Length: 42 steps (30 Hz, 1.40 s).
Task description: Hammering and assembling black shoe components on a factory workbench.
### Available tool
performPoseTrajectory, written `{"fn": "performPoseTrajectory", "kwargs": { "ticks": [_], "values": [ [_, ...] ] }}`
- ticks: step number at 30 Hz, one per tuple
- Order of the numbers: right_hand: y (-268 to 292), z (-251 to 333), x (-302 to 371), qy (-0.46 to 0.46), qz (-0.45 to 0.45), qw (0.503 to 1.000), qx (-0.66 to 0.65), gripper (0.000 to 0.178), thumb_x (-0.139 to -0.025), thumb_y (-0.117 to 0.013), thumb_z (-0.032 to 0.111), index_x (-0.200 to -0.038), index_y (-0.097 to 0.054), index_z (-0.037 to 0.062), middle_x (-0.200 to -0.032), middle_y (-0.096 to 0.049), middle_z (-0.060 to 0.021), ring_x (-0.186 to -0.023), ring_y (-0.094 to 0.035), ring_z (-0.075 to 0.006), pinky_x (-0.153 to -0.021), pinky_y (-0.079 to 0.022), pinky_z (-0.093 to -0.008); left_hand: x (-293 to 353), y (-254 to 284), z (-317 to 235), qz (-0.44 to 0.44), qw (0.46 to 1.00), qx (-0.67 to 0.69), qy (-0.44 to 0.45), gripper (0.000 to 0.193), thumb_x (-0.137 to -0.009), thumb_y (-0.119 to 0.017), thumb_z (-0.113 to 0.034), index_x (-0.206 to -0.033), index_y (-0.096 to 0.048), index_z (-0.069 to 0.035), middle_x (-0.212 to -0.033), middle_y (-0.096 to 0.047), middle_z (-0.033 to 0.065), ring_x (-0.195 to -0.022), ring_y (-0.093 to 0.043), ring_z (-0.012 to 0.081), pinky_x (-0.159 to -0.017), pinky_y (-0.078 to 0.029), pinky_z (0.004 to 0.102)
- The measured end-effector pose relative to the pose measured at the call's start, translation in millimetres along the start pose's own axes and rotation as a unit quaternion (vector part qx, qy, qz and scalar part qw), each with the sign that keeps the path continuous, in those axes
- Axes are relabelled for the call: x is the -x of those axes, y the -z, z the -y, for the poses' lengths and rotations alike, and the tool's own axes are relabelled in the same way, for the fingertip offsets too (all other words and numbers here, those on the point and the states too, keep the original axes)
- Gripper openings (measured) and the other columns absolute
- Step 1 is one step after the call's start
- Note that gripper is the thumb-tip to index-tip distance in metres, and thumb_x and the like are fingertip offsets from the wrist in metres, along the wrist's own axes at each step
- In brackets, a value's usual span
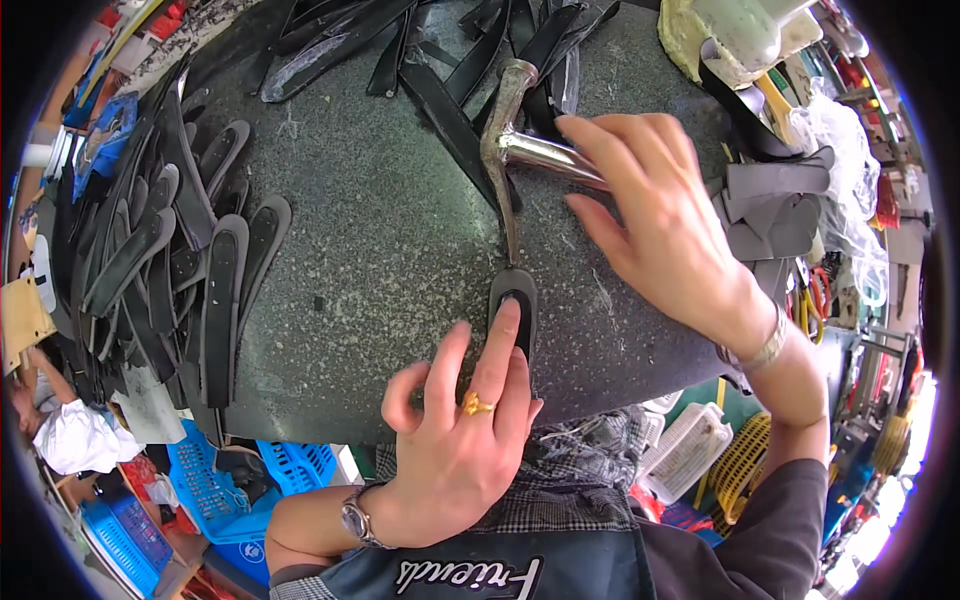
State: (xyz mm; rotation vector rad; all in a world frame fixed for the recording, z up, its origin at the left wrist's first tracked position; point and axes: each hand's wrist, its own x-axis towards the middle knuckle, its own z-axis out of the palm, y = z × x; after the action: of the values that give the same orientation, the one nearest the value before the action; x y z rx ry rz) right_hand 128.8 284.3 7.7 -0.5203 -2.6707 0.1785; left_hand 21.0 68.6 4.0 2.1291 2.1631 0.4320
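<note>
Apparently I'm partway through one rounded strap (526, 318) at the centre of the worktop (370, 200); the piled straps (222, 300) at left look done, the loose black strips (445, 108) at upper centre untouched. My left hand (460, 460), fingers half-spread, presses the strap with one fingertip; my right hand (665, 215) loosely grips the hammer (497, 145).

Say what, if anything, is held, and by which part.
Right hand: hammer, apparently by its metal handle; grip partly hidden. Left hand: touching a black strip near its rounded end.
</note>
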Motion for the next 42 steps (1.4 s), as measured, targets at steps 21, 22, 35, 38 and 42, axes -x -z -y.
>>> {"fn": "performPoseTrajectory", "kwargs": {
  "ticks": [21,22,35,38,42],
  "values": [
    [60,38,10,0.024,0.211,0.977,-0.016,0.013,-0.088,-0.068,0.015,-0.090,-0.056,0.0094,-0.075,-0.055,-0.0060,-0.054,-0.054,-0.0206,-0.049,-0.041,-0.0300,15,-21,5,-0.073,0.995,-0.071,-0.001,0.036,-0.081,-0.070,-0.038,-0.108,-0.069,-0.013,-0.124,-0.060,-0.0038,-0.102,-0.043,0.0183,-0.092,-0.027,0.0461],
    [63,38,9,0.038,0.198,0.977,-0.068,0.013,-0.089,-0.068,0.018,-0.091,-0.058,0.0103,-0.077,-0.055,-0.0035,-0.054,-0.052,-0.0172,-0.049,-0.040,-0.0290,16,-20,4,-0.065,0.995,-0.071,0.000,0.037,-0.081,-0.070,-0.037,-0.109,-0.069,-0.013,-0.125,-0.060,-0.0030,-0.102,-0.044,0.0186,-0.091,-0.027,0.0462],
    [30,-1,44,-0.169,-0.015,0.985,0.012,0.027,-0.083,-0.070,0.009,-0.107,-0.057,0.0043,-0.084,-0.063,-0.0123,-0.074,-0.064,-0.0304,-0.065,-0.051,-0.0376,-11,-6,23,-0.097,0.986,0.086,0.102,0.052,-0.072,-0.082,-0.030,-0.114,-0.060,-0.007,-0.121,-0.055,0.0057,-0.109,-0.045,0.0289,-0.092,-0.028,0.0482],
    [20,-18,56,-0.151,-0.018,0.984,0.091,0.027,-0.083,-0.071,0.010,-0.108,-0.059,0.0057,-0.085,-0.062,-0.0112,-0.075,-0.063,-0.0299,-0.066,-0.050,-0.0404,-27,-9,26,-0.062,0.981,0.113,0.146,0.055,-0.065,-0.088,-0.028,-0.108,-0.060,-0.010,-0.121,-0.048,0.0080,-0.115,-0.039,0.0317,-0.099,-0.029,0.0466],
    [17,-21,56,-0.134,-0.024,0.984,0.114,0.031,-0.080,-0.072,0.007,-0.108,-0.061,0.0063,-0.092,-0.062,-0.0106,-0.086,-0.059,-0.0310,-0.075,-0.049,-0.0407,-27,-12,23,-0.049,0.978,0.168,0.113,0.044,-0.067,-0.087,-0.017,-0.101,-0.059,-0.011,-0.117,-0.053,0.0070,-0.113,-0.044,0.0298,-0.098,-0.031,0.0451]
  ]
}}
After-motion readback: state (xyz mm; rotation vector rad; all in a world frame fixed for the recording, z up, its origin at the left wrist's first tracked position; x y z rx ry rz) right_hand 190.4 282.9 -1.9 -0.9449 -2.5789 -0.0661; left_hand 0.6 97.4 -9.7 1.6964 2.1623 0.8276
